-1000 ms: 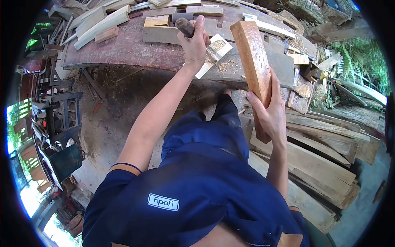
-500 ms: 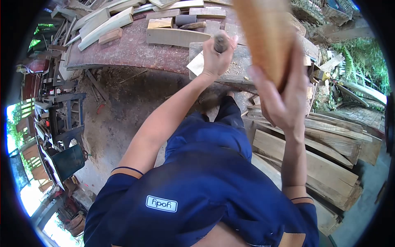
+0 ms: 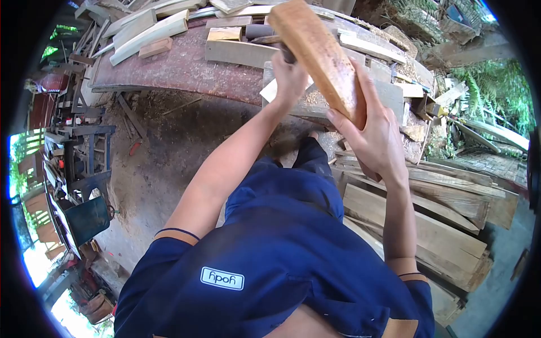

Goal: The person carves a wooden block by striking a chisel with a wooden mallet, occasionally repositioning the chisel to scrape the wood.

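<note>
My left hand (image 3: 291,81) is closed round an upright chisel (image 3: 288,53); only the dark round butt of its handle shows, and the blade is hidden. A thick, orange-brown wooden bar (image 3: 324,53) is gripped at its near end by my right hand (image 3: 380,138). The bar slants up to the left, and its far part overlaps the chisel handle and part of my left hand. Beneath both hands lies a grey wooden board (image 3: 389,96) with shavings on it, and a pale white piece (image 3: 270,90) shows by my left wrist.
The reddish workbench (image 3: 169,70) carries a curved wood piece (image 3: 239,53), a dark cylinder (image 3: 258,31) and several offcuts. Long planks (image 3: 420,219) are stacked low at my right. A green box (image 3: 87,218) stands at the left.
My right hand has swung the wooden bar down and to the left, so it now crosses over the chisel. My left hand stays closed on the chisel, shifted slightly left.
</note>
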### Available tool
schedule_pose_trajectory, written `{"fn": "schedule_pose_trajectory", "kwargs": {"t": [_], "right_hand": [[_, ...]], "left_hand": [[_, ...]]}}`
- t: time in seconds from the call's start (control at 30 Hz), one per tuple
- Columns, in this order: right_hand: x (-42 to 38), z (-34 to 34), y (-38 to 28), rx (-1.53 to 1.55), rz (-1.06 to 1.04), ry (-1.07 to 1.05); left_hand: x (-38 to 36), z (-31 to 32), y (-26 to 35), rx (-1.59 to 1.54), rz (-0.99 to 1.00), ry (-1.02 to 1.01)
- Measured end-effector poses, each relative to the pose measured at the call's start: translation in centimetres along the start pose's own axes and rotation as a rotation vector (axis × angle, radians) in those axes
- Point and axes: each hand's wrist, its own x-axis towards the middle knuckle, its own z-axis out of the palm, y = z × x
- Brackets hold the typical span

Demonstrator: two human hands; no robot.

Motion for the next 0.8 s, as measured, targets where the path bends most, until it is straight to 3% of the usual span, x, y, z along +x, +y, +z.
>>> {"fn": "schedule_pose_trajectory", "kwargs": {"t": [0.1, 0.13, 0.2, 0.23, 0.3, 0.43, 0.57, 0.63, 0.7, 0.8], "right_hand": [[-0.8, 1.1, 1.9, 0.049, 0.068, 0.03], [-1.3, 1.5, 2.4, 0.053, 0.085, 0.044], [-2.0, 2.1, 3.2, 0.057, 0.104, 0.059], [-2.4, 2.3, 3.5, 0.067, 0.151, 0.054], [-2.8, 2.5, 3.7, 0.076, 0.202, 0.052], [-3.4, 2.8, 4.1, 0.09, 0.229, 0.076], [-4.0, 1.9, 4.3, 0.103, 0.273, 0.096], [-4.3, 2.0, 4.7, 0.109, 0.269, 0.118], [-4.3, 2.2, 5.0, 0.112, 0.257, 0.143], [-4.3, 2.4, 5.3, 0.066, 0.273, 0.129]], "left_hand": [[2.5, -2.3, -0.5, -0.07, -0.254, 0.19], [3.2, -3.0, -0.8, -0.132, -0.301, 0.351], [4.1, -4.7, -1.6, -0.229, -0.387, 0.618], [4.1, -5.5, -2.1, -0.228, -0.387, 0.616], [3.8, -6.5, -3.0, -0.258, -0.418, 0.851], [3.2, -6.8, -3.9, -0.273, -0.568, 0.958], [3.4, -5.9, -2.5, -0.353, -0.522, 0.78], [3.8, -5.1, -0.9, -0.322, -0.415, 0.552], [4.1, -4.3, -0.5, -0.287, -0.394, 0.504], [3.4, -3.1, 0.0, -0.255, -0.323, 0.268]]}}
